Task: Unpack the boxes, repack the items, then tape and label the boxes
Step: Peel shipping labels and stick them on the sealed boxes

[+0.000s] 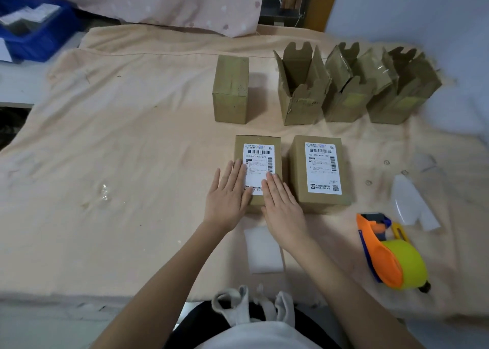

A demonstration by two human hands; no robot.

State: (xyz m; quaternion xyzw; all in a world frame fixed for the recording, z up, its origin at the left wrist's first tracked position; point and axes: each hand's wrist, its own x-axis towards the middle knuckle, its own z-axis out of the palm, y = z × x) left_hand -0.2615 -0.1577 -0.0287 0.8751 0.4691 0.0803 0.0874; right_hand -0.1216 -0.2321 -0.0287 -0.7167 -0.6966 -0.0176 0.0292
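The print on both shipping labels is too small to read beyond barcodes and a number line, and the lower part of the label [258,168] on the near box is covered by fingers. In the upper left of the frame a blue bin [39,35] is cut by the edge, its contents blurred. Whether the three open boxes [352,89] at upper right hold anything cannot be told — their raised flaps hide the insides.

Both forearms reach up from the bottom of the frame. The left hand [227,193] and right hand [281,205] lie flat, palms down, fingers straight and together, pressing on the labelled box [258,170] at centre; neither grasps anything. The left fingers cover the label's left edge, the right its lower right corner.

Just beside it on the right sits a second labelled box [320,172], closed. Above, a plain closed box [230,89] stands apart from the open ones. A white backing sheet [263,250] lies below the hands, partly under the right wrist. At lower right rests an orange-and-yellow tape dispenser [389,250] — with white paper scraps [412,203] near it. All sit on a peach cloth [119,150].
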